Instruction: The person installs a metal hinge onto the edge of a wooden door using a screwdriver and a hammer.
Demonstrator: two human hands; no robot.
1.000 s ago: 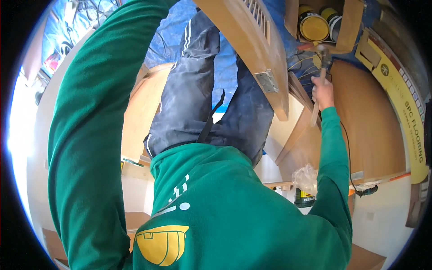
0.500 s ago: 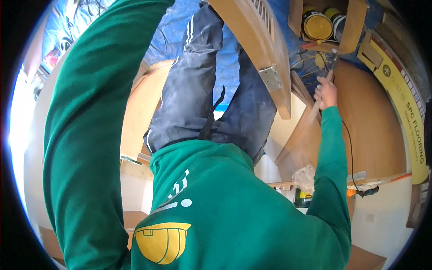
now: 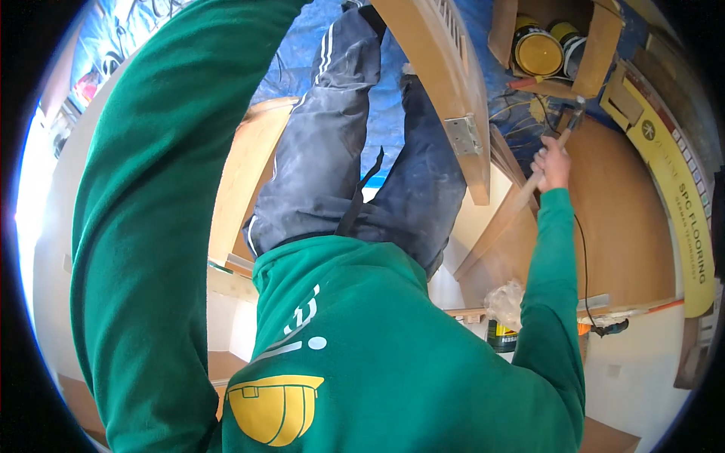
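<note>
My right hand [image 3: 553,164] is closed around the wooden handle of a hammer [image 3: 564,136]. The hammer's metal head points up and away, apart from anything I can see it strike. Beside that hand, to the left, stands a wooden door panel [image 3: 430,64] with a metal hinge [image 3: 462,134] on its edge. Large curved-looking wooden boards [image 3: 619,204] lie close to the right of the hand. My left arm [image 3: 151,204], in a green sleeve, reaches up past the top edge, so my left hand is out of the picture.
An open cardboard box [image 3: 596,64] holds round cans [image 3: 538,53] at the top right. A yellow carton [image 3: 672,196] leans along the right side. Blue sheeting [image 3: 385,113] and loose cables cover the floor. A dark tub [image 3: 501,337] and a crumpled clear bag [image 3: 504,302] sit near my right elbow.
The hammer and my right hand have moved slightly right and down in the picture. The whole scene has shifted a little with the head.
</note>
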